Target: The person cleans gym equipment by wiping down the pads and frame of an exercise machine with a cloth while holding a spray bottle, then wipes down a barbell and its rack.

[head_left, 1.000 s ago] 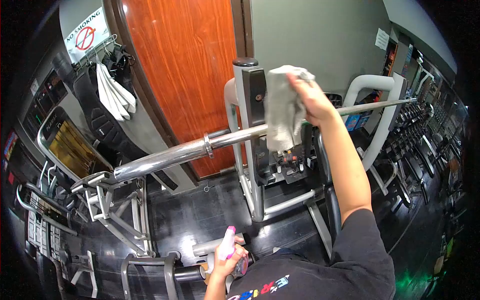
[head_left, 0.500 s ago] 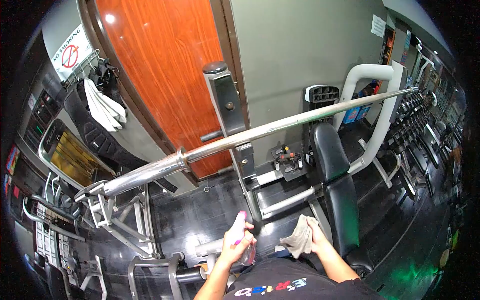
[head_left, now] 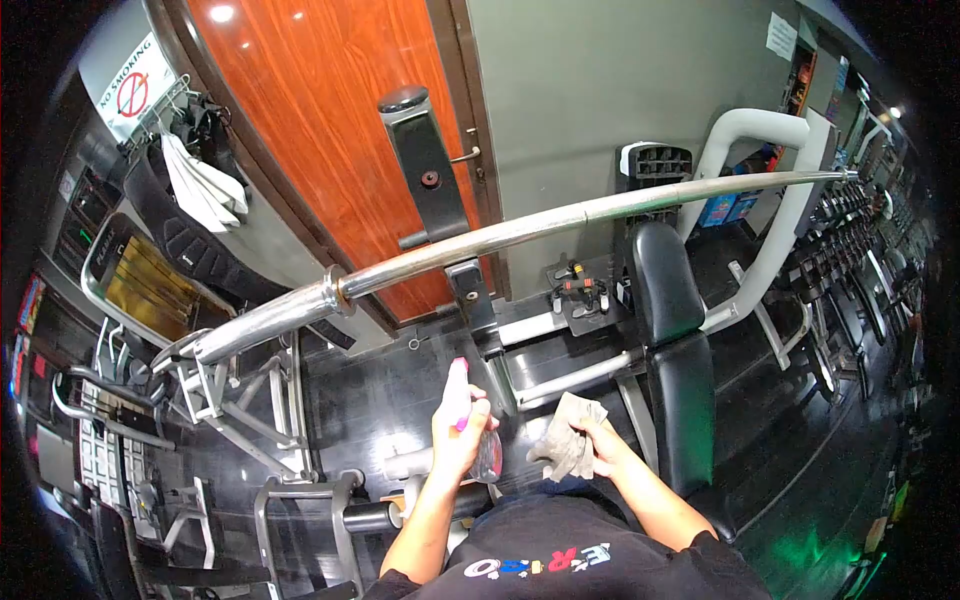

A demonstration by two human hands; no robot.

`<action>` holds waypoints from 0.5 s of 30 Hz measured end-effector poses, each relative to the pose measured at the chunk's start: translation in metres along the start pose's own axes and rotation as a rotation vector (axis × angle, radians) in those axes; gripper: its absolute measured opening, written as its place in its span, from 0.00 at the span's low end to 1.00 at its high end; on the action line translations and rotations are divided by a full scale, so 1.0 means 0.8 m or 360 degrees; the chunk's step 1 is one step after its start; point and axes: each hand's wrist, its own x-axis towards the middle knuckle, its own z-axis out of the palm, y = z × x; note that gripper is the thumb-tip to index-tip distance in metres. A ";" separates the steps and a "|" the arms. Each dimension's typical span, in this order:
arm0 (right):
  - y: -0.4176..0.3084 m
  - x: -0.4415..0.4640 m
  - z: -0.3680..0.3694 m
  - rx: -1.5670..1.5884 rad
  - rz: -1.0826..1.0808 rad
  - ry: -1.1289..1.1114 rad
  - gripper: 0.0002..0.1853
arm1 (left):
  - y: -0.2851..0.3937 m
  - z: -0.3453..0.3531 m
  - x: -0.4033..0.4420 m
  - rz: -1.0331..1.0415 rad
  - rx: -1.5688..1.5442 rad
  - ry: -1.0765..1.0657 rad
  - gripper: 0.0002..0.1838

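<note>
In my left hand (head_left: 459,435) is a spray bottle (head_left: 487,458) with a clear body and a pink and white trigger head, held upright with my fingers around its neck. My right hand (head_left: 605,442) grips a greyish cloth (head_left: 567,440) that hangs in loose folds. The two hands are apart, in front of my body and below a long steel barbell (head_left: 480,240). The bar crosses the whole view above them, and neither hand touches it.
A black padded bench (head_left: 683,400) stands to the right. Behind the bar is a rack upright (head_left: 425,165) before a wooden door (head_left: 330,110). Grey machine frames (head_left: 310,500) are at lower left, a dumbbell rack (head_left: 850,230) at far right.
Both hands have risen toward the bar, and the cloth has moved left, closer to the bottle. The view has shifted slightly. Each hand keeps its hold.
</note>
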 end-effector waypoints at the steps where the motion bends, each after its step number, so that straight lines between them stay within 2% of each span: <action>1: 0.000 0.001 0.001 -0.0002 0.0013 -0.0001 0.18 | -0.003 -0.001 -0.005 -0.0004 0.0002 0.0013 0.37; 5: 0.003 0.006 0.004 -0.0051 0.0064 0.0069 0.17 | -0.027 -0.009 -0.024 0.0038 0.0108 0.0028 0.35; 7: 0.001 0.011 0.008 -0.0103 0.0054 0.0111 0.17 | -0.032 -0.014 -0.029 0.0037 0.0193 -0.0017 0.26; 8: -0.005 0.016 0.012 -0.0058 0.0074 0.0130 0.18 | -0.033 -0.014 -0.033 0.0035 0.0185 -0.0006 0.26; 9: -0.011 0.022 0.017 -0.0011 0.0094 0.0150 0.19 | -0.025 -0.012 -0.039 -0.0018 0.0260 0.0020 0.20; 10: -0.020 0.029 0.027 -0.0103 0.0028 0.0192 0.21 | -0.021 -0.011 -0.042 -0.0067 0.0335 0.0044 0.15; 13: -0.052 0.060 0.060 -0.0291 -0.0347 0.0258 0.22 | -0.021 -0.019 -0.049 -0.0013 0.0376 0.0014 0.18; 15: -0.077 0.080 0.094 -0.0509 -0.0738 0.0123 0.22 | -0.025 -0.025 -0.055 -0.0022 0.0317 0.0023 0.18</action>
